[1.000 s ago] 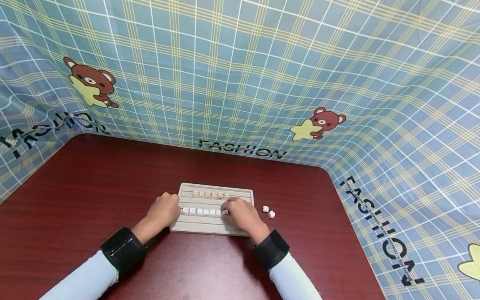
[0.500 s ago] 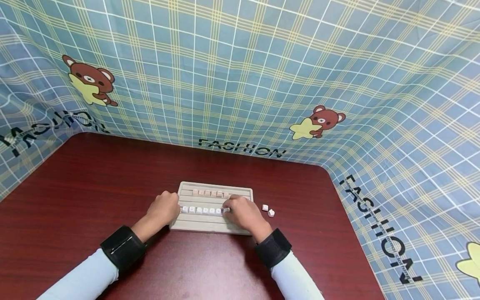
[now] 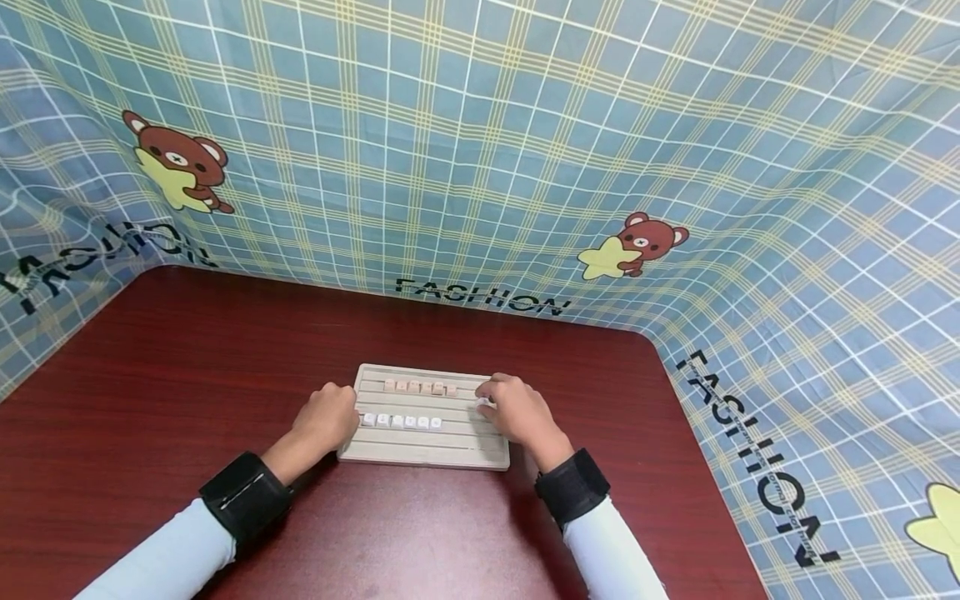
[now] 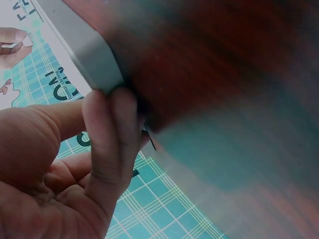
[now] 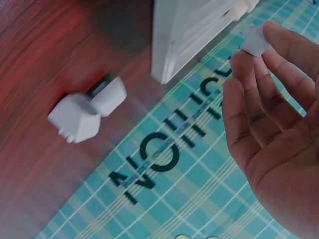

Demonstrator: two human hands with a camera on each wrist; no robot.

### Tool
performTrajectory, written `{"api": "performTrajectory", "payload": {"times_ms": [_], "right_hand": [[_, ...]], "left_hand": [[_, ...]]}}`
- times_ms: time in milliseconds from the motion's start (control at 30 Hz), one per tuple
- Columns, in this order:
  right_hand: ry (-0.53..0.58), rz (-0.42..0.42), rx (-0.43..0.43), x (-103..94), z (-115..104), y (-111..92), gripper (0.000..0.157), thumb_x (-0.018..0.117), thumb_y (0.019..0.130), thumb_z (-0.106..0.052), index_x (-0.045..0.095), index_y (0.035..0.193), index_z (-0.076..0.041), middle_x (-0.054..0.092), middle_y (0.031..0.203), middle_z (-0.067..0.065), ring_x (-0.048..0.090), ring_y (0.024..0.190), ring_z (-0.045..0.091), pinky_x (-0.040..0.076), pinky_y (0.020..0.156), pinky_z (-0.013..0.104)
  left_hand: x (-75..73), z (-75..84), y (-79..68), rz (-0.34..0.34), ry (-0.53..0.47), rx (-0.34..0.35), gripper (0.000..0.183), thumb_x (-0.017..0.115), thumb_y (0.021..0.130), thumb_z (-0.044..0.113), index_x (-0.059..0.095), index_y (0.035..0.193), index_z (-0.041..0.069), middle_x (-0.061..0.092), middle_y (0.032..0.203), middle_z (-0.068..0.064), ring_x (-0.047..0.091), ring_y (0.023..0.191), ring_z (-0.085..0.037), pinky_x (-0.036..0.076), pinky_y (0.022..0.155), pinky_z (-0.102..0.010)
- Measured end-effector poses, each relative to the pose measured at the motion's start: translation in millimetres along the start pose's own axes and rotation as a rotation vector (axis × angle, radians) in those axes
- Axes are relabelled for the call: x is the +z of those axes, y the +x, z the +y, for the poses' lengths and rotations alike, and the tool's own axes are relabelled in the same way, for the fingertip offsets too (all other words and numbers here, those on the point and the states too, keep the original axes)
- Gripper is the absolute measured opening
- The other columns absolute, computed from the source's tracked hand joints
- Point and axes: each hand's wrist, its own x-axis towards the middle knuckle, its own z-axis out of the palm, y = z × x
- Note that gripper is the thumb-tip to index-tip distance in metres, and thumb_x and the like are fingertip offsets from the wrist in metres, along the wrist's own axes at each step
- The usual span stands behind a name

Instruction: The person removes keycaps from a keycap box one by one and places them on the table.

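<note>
An off-white ridged keycap tray (image 3: pixel 457 454) lies on the dark red table. Its left edge is gripped by my left hand (image 3: pixel 332 421), and the left wrist view shows those fingers (image 4: pixel 102 144) curled at the tray's corner (image 4: pixel 99 64). Over the tray's right side, my right hand (image 3: pixel 522 417) pinches a white keycap (image 5: pixel 256 41) between thumb and fingertips. One row on the tray holds several white keycaps (image 3: pixel 397 422); a row farther back holds several pale pink keycaps (image 3: pixel 414 387). What is printed on them is too small to read.
Two loose white keycaps, one (image 5: pixel 77 119) on its side against another (image 5: pixel 109 97), lie on the table (image 5: pixel 30 55) right of the tray; my right hand hides them in the head view. A plaid cloth (image 3: pixel 480 208) with bears and lettering hangs behind the table and at its sides.
My right hand has lifted the rightmost white keycap off its row and moved right and slightly back with it. My left hand keeps its place on the tray's edge.
</note>
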Motion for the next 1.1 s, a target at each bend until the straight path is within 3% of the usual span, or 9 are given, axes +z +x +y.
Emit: {"api": "performTrajectory", "payload": {"times_ms": [500, 867, 1100], "right_hand": [[-0.034, 0.035, 0.153, -2.6, 33.0, -7.8, 0.019, 0.071, 0.080, -0.017, 0.072, 0.099, -0.014, 0.065, 0.091, 0.003, 0.060, 0.073, 0.016, 0.053, 0.057, 0.037], [-0.022, 0.067, 0.243, 6.5, 39.3, -8.5, 0.018, 0.070, 0.080, -0.012, 0.072, 0.098, -0.010, 0.067, 0.095, 0.009, 0.063, 0.078, 0.023, 0.055, 0.059, 0.042], [-0.032, 0.027, 0.288, 11.5, 42.5, -7.3, 0.017, 0.069, 0.082, -0.014, 0.073, 0.098, -0.013, 0.068, 0.097, 0.009, 0.064, 0.082, 0.025, 0.056, 0.061, 0.044]], "left_hand": [[2.1, -3.6, 0.0, 0.004, -0.003, 0.016, 0.009, 0.056, 0.076, -0.002, 0.063, 0.072, -0.005, 0.062, 0.073, -0.022, 0.054, 0.059, -0.024, 0.049, 0.044, -0.041], [1.4, -1.5, 0.6, -0.006, -0.004, 0.010, 0.009, 0.056, 0.075, -0.003, 0.062, 0.069, -0.003, 0.061, 0.072, -0.021, 0.053, 0.057, -0.024, 0.049, 0.044, -0.039], [2.1, -2.1, 0.1, 0.007, 0.004, 0.017, 0.008, 0.056, 0.075, -0.002, 0.063, 0.070, -0.004, 0.062, 0.072, -0.022, 0.053, 0.057, -0.024, 0.049, 0.044, -0.040]]}}
